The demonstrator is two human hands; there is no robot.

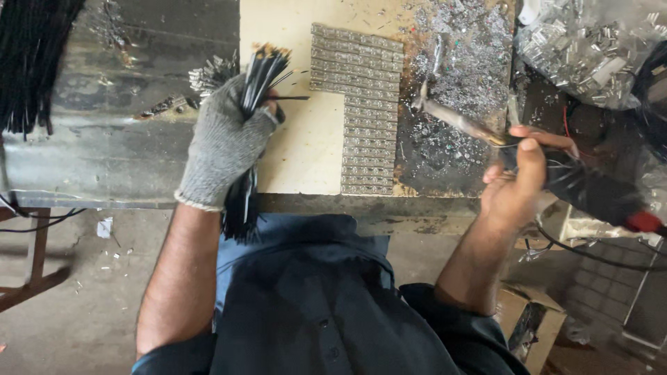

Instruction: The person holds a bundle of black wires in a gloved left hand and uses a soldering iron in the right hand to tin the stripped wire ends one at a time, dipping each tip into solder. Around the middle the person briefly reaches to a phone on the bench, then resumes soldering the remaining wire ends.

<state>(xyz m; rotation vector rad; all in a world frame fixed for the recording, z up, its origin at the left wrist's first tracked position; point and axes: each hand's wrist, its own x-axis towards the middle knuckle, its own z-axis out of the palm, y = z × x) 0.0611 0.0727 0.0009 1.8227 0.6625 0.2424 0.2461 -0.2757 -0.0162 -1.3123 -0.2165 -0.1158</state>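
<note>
Where metal shavings [464, 66] lie thick: scorched wooden workbench [299, 149], concrete floor [83, 305].

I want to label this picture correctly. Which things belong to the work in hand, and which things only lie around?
In use:
- left hand, gloved, holding a bundle of black wires
- right hand holding a soldering iron
- strips of metal terminals on the board

Lying about:
- bag of metal parts
- cardboard box
- hanging black wires

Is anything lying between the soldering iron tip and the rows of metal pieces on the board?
Nothing visible blocks it. The soldering iron in the right hand ends just right of the metal strips, over loose shavings only.
</note>
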